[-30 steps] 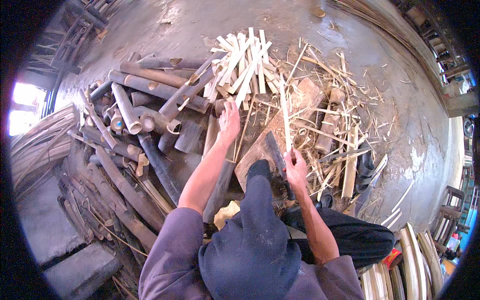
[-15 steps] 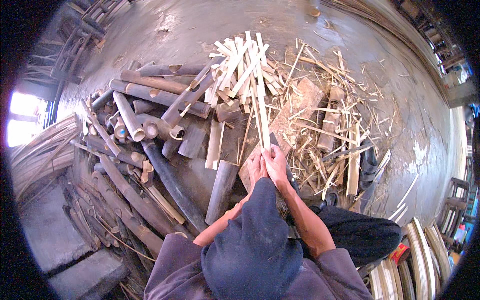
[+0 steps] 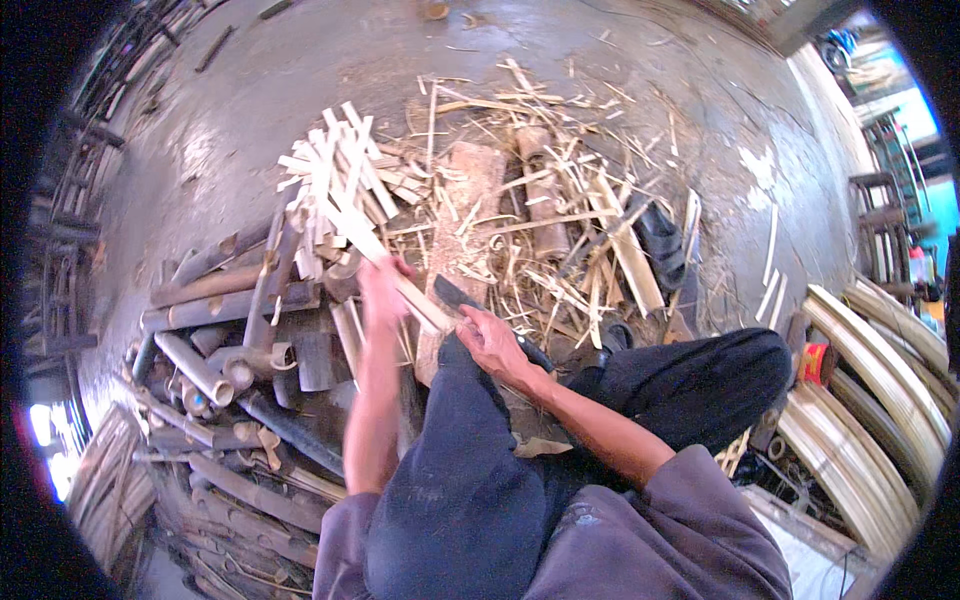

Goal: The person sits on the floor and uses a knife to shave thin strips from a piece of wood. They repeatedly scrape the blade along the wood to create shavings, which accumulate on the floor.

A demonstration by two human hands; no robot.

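My left hand (image 3: 382, 288), smeared by motion, is closed around a pale bamboo strip (image 3: 424, 308) slanting down to the right. My right hand (image 3: 490, 343) is curled beside the strip's lower end, just past my raised knee. From under its fingers juts the dark blade of a knife (image 3: 456, 293); a dark length shows again behind the hand, and the grip itself is hidden. Beyond my left hand lies a criss-crossed heap of pale bamboo strips (image 3: 345, 160). A worn wooden block (image 3: 472, 185) lies on the floor beyond my right hand, strewn with shavings.
Dark bamboo poles (image 3: 225, 308) are piled on the left. Shavings and split bamboo pieces (image 3: 625, 250) litter the floor right of the block. Long curved bamboo slats (image 3: 850, 460) and a red can (image 3: 815, 363) stand at the lower right. My dark trousered leg (image 3: 690, 385) stretches right.
My hands were together on long strips pointing away from me; now they are apart, the left swung up and left with a strip. The view has turned, shifting the scene left.
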